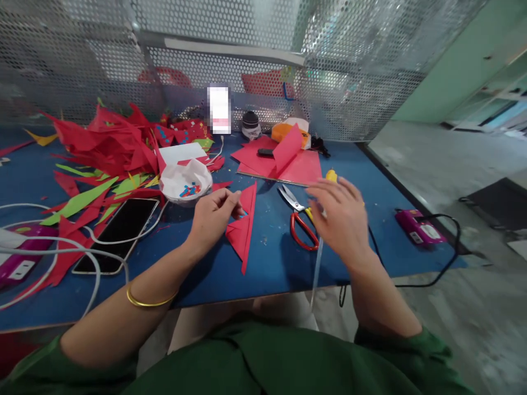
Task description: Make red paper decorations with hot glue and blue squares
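My left hand (214, 219) is closed in a pinch at the left side of a folded red paper piece (246, 233), a long triangle lying on the blue table. A bit of blue shows by the fingertips. To the right, my right hand (341, 216) has its fingers stretched out over a yellow glue gun (331, 175), which it mostly covers. The clear glue stick (317, 271) sticks out below the hand towards the table's front edge. Scissors with red handles (303, 232) lie just left of this hand, blades pointing away.
A white-lined bowl (168, 184) holds small blue and red bits. Red paper scraps (111, 142) heap at the back left, near a dark phone (127, 233) and white cables. Red sheets (302, 164) lie behind the scissors. A purple power box (420, 227) stands at right.
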{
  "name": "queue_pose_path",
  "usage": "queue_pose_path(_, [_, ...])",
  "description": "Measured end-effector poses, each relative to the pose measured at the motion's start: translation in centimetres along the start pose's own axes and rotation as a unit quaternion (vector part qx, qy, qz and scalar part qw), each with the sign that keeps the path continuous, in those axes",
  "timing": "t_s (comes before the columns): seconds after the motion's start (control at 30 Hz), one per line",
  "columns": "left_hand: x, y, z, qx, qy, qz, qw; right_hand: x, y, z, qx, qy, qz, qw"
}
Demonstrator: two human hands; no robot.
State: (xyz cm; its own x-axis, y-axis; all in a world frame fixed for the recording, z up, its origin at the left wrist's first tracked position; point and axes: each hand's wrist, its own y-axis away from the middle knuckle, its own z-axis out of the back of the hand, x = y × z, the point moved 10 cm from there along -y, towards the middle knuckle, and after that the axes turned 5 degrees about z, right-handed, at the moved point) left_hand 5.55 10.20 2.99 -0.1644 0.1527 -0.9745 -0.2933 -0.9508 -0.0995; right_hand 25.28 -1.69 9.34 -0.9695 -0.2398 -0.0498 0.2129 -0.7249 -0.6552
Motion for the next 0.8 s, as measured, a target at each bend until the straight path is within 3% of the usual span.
queue_pose_path(0.07, [0.1, 0.0, -0.2, 0.006, -0.002, -0.001, 1.0, -4.3, 2.0, 0.1, 0.035, 0.109, -0.095, 0.989])
queue_pose_path(0.2, [0.0, 0.1, -0.6, 0.015, -0.017, -0.01, 1.0, -9.7, 5.1, -2.2, 0.148, 0.184, -0.175, 0.956])
queue_pose_path(0.5, [0.1, -0.3, -0.1, -0.002, -0.037, -0.028, 0.999, -12.0, 5.5, -6.1, 0.221, 0.176, -0.253, 0.925])
queue_pose_path(0.8, [0.3, -0.4, -0.1, 0.008, -0.032, -0.018, 0.999, -14.6, 5.8, -6.6, 0.232, 0.148, -0.213, 0.937])
